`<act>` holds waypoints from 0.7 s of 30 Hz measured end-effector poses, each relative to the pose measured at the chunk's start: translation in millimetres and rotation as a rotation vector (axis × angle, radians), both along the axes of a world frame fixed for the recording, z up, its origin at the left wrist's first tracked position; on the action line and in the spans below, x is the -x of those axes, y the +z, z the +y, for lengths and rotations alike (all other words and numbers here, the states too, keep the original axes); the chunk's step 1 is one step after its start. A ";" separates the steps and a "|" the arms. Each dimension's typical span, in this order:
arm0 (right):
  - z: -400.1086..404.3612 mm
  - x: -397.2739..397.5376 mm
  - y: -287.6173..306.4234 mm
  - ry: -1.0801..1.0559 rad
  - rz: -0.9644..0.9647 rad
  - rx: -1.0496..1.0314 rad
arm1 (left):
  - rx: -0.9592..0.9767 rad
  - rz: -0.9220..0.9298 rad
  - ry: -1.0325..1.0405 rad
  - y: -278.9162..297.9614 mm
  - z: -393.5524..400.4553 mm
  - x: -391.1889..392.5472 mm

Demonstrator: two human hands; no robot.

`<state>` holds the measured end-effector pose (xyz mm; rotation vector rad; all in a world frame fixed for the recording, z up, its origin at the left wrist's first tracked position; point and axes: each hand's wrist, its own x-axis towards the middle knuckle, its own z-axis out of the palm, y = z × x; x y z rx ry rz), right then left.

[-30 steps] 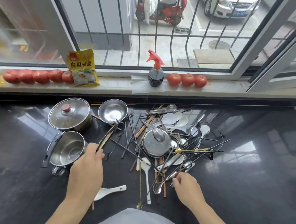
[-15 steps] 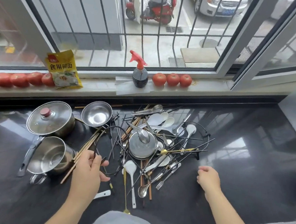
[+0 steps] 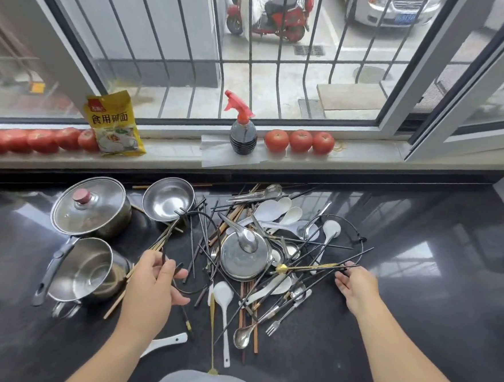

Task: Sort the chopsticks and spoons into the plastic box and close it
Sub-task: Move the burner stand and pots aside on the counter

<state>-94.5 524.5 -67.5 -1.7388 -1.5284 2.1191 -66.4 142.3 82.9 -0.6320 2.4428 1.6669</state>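
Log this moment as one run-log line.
left hand: grips chopsticks | right hand: touches black chopsticks | plastic box: not visible

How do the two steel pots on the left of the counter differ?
The far pot wears a lid with a reddish knob; the near pot is open and looks empty. The near pot shows a long dark handle; none is visible on the far pot. Both are shiny steel and stand upright on the black counter.

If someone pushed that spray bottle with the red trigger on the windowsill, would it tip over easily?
Probably it would resist a light push: the spray bottle stands upright on a wide, bulbous base, and the dark liquid filling the body likely weighs it down. A shove near the red trigger would tip it more readily. Once on its side, the round body would likely roll.
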 end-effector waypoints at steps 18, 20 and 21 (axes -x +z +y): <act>71.4 16.9 37.6 -0.047 0.064 -0.684 | 0.007 -0.014 -0.021 -4.6 -3.5 -2.3; 72.0 18.4 48.3 -0.017 0.030 -0.787 | 0.007 -0.009 -0.020 -4.5 -4.1 -3.2; 71.0 19.5 52.5 -0.004 0.024 -0.823 | 0.009 -0.007 -0.022 -4.7 -4.5 -3.7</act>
